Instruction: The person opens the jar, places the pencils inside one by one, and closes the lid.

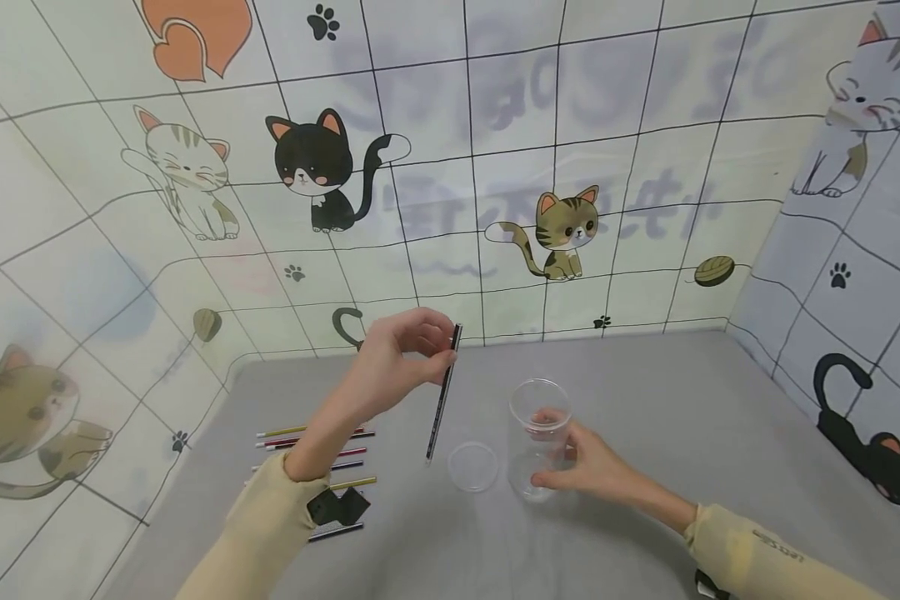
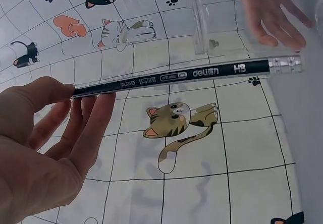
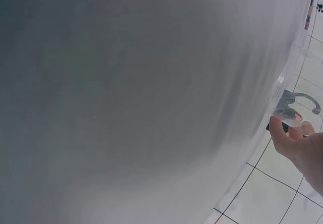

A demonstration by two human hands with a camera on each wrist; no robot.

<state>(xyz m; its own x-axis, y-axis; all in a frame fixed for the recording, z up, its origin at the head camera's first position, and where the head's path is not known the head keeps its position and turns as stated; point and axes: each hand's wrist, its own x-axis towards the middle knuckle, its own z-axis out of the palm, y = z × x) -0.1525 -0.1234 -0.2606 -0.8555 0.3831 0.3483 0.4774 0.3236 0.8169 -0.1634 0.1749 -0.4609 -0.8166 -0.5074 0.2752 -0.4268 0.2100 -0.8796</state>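
Note:
My left hand (image 1: 408, 354) pinches a black pencil (image 1: 443, 400) near its top end, between thumb and fingers, above the table. The pencil tilts, its silver-ferruled end pointing down. In the left wrist view, white print with "HB" runs along the pencil (image 2: 217, 73), and the fingers (image 2: 91, 133) hold its other end. With my right hand (image 1: 592, 467) I grip the side of a clear plastic cup (image 1: 528, 437), which stands upright with its mouth uncovered. A clear round lid (image 1: 473, 467) lies between the cup and the pencil. Blurred grey fills most of the right wrist view.
Several pencils (image 1: 352, 482) in yellow, red and dark colours lie on the left of the grey table (image 1: 645, 400), partly behind my left forearm. A white cloth wall (image 1: 435, 208) with grid lines and printed cats surrounds the table at the back and sides.

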